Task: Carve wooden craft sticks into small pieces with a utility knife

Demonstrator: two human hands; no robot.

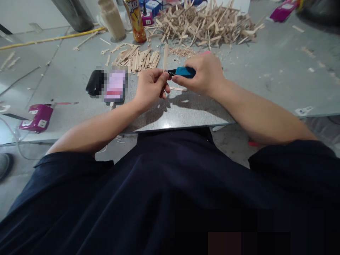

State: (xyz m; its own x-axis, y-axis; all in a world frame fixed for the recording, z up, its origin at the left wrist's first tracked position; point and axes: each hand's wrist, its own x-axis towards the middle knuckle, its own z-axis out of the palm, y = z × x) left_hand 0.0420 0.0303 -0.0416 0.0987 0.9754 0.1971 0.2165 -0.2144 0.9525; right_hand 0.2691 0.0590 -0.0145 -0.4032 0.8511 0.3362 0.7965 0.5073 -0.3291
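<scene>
My right hand [203, 72] is closed around a blue-handled tool [185, 72] with a black front end. Thumb and fingers of my left hand [152, 85] are pinched together at the tool's black tip, around the lower end of an upright wooden stick [166, 56]. Just below the hands another thin wooden stick [177, 89] lies on the table. A pile of short flat sticks [138, 58] is behind my left hand, and small wood shavings [183, 52] lie behind the tool.
A large heap of wooden pieces [202, 23] spreads along the back. Near it stand a bottle [136, 23] and a cloudy jar [112, 21]. A black case [95, 82] and a phone [115, 85] lie left of my hands. The table's front edge [170, 128] runs below.
</scene>
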